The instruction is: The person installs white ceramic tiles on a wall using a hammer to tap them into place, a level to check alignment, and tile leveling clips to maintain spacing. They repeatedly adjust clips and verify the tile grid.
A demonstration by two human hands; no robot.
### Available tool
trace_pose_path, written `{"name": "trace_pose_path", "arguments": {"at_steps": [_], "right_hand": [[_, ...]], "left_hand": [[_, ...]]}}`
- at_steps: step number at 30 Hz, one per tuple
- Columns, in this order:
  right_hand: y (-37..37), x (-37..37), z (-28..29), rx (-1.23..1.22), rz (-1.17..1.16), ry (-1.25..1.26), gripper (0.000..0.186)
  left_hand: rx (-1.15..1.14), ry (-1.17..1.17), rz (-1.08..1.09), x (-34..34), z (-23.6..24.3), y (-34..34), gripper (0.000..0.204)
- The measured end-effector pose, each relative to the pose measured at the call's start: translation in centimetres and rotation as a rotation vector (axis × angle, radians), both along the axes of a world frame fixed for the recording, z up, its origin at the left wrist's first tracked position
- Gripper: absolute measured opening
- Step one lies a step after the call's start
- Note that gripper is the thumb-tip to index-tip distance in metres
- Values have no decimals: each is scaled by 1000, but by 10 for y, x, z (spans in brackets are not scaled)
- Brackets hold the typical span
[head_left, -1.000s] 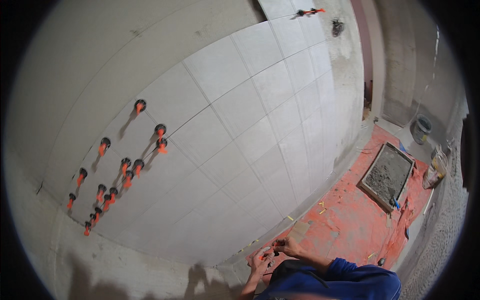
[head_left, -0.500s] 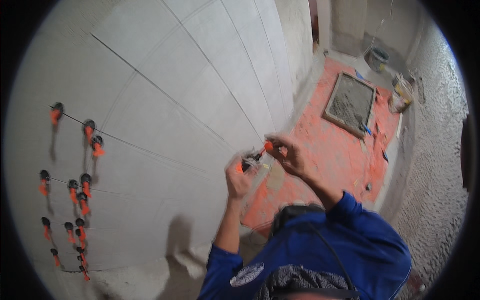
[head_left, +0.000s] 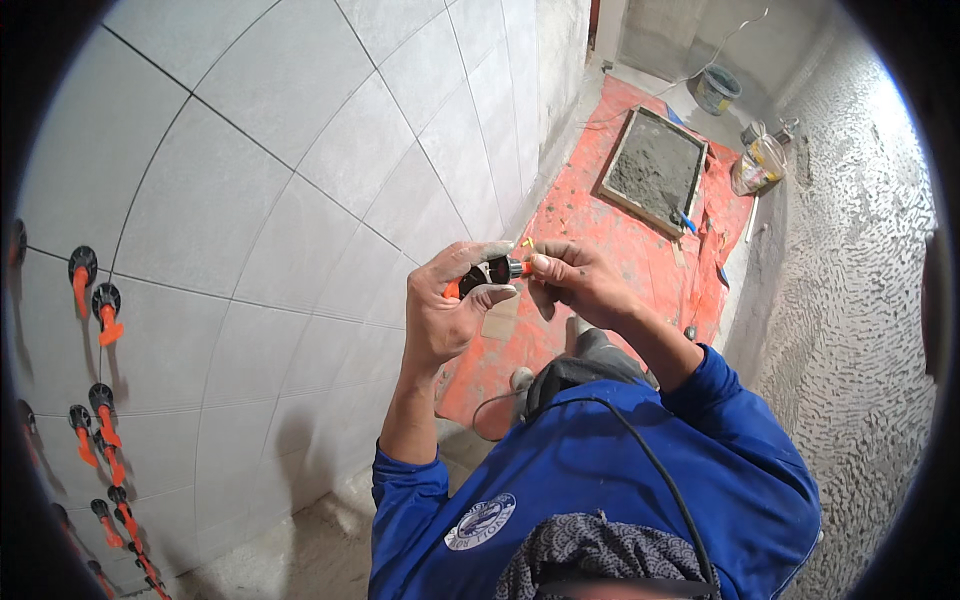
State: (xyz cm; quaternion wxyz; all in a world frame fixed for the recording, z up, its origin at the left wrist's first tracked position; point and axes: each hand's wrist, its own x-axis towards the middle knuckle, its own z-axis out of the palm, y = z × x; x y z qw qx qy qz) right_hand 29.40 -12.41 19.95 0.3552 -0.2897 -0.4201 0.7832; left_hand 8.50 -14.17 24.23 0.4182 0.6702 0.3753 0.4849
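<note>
My left hand [head_left: 445, 315], dusty at the fingers, is closed round black-and-orange tile levelling clips [head_left: 477, 280] in front of my chest. My right hand [head_left: 582, 290] pinches the orange end of a clip at the right of that bundle, its thumb on top; the exact number of pieces is hidden by my fingers. To the left, several similar clips [head_left: 108, 320] with black round bases and orange handles are fixed along the joints of the pale grey tiled wall [head_left: 250, 230].
A red dusty sheet [head_left: 570, 180] covers the floor beside the wall, with a mortar tray [head_left: 615, 170] and blue-handled tool [head_left: 686, 220]. Behind them stand a bucket [head_left: 718, 92] and a container [head_left: 757, 168]. A rough textured wall [head_left: 840, 330] runs along the right; my feet are below me.
My hands have risen from low at the lower edge to the middle of the view, still together on the clips. The view has swung, showing more floor and my body.
</note>
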Motion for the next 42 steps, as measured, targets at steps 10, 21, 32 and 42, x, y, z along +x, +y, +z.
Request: {"name": "trace_pose_path", "arguments": {"at_steps": [10,21,32,42], "right_hand": [[123,61,27,1303,-451,-395,20],[363,186,162,1920,-773,-333,12],[450,139,299,2320,-1098,-342,11],[456,101,360,2498,-1109,-498,10]], "left_hand": [[-124,-27,209,69,12,92,39],[927,1059,895,116,217,269,30],[1489,1776,1061,92,382,354,23],[1840,1842,937,99,423,420,8]]}}
